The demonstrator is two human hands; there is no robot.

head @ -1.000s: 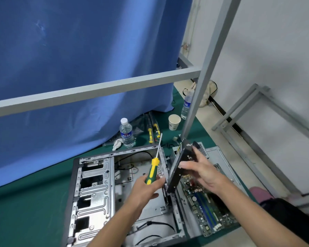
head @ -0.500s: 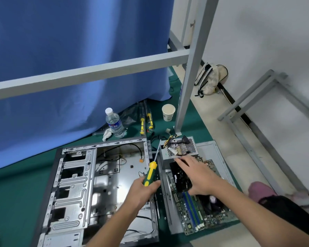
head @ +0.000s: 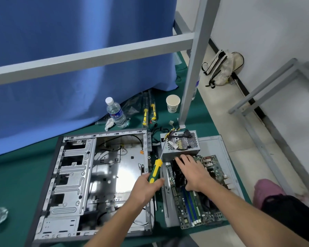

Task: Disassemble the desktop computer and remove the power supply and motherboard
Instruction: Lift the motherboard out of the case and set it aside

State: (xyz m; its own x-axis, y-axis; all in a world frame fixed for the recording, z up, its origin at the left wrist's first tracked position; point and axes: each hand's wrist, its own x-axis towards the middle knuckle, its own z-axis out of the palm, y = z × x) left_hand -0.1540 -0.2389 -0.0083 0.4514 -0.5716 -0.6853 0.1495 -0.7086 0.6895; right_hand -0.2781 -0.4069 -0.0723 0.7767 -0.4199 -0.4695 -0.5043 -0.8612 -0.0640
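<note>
My right hand (head: 194, 172) lay flat with loose fingers on the motherboard (head: 202, 191), which ran long toward me. The power supply (head: 180, 145) sat just past its fingertips. My left hand (head: 146, 186), farther off, gripped the screwdriver (head: 156, 169).

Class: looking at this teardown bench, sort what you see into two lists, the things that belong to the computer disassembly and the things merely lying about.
Part of the job:
computer case
power supply
motherboard
screwdriver, held in the left hand
right hand, resting on the motherboard

Lying about:
water bottle
paper cup
backpack
crumpled tissue
</note>
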